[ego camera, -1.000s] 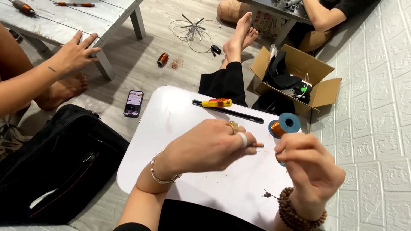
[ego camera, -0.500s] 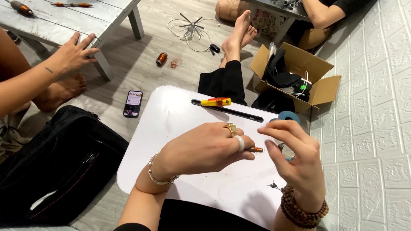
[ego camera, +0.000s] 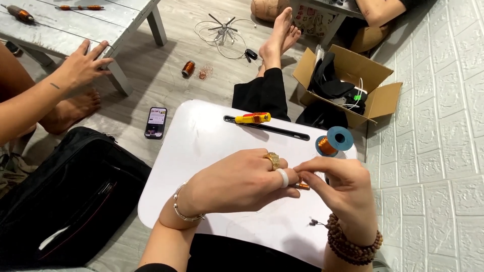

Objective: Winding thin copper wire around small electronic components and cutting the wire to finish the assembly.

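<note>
My left hand (ego camera: 237,184), with two rings and a bracelet, and my right hand (ego camera: 343,189), with a bead bracelet, meet over a white lap table (ego camera: 201,146). Between their fingertips they pinch a small copper-wound part (ego camera: 302,185). A blue spool of copper wire (ego camera: 334,141) lies on the table just beyond my right hand. A yellow and red screwdriver (ego camera: 253,118) rests in the table's dark slot, farther from me. A tiny dark piece (ego camera: 316,222) lies near my right wrist.
Another person's hand (ego camera: 80,65) rests on a grey bench (ego camera: 65,30) at the left. On the floor lie a phone (ego camera: 156,122), a black bag (ego camera: 65,196), a copper spool (ego camera: 188,68), a wire reel (ego camera: 222,31) and an open cardboard box (ego camera: 353,85). A white brick wall is at the right.
My right hand let the blue spool down onto the table and came in to meet my left hand at the small copper part.
</note>
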